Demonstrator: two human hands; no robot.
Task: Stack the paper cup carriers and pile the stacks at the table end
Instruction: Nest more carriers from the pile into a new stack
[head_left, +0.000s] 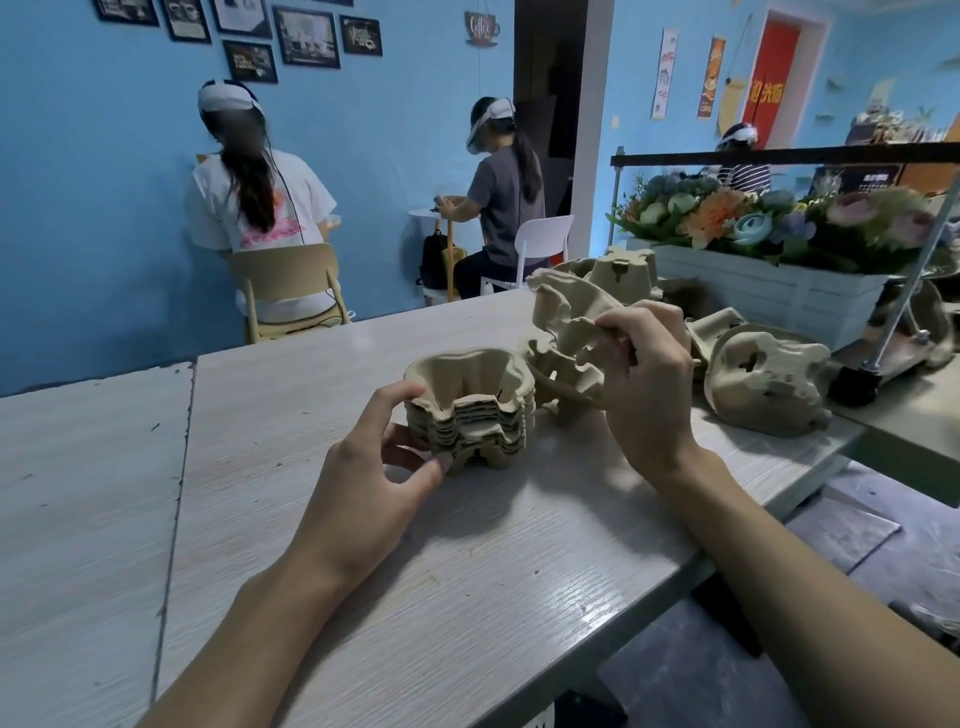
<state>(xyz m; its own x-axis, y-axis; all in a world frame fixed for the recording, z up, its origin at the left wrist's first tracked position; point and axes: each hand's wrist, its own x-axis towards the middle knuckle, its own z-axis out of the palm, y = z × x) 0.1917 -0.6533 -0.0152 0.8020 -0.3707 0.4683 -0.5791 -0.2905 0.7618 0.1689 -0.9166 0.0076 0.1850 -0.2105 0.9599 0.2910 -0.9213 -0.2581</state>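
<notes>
A stack of several brown paper cup carriers (470, 410) stands upright on the pale wooden table (467, 571). My left hand (384, 462) grips its left side, thumb low at the front and fingers at the rim. My right hand (644, 384) holds one single carrier (566, 312) tilted in the air, above and to the right of the stack. Under that raised carrier another loose carrier (558, 379) lies on the table. More loose carriers lie to the right (763, 384) and further back (623, 270).
A white planter box with artificial flowers (769, 291) stands at the back right behind the loose carriers. A metal rack leg on a caster (872, 374) stands at the right. The table's right edge drops to the floor. Two seated persons (260, 208) face the blue wall.
</notes>
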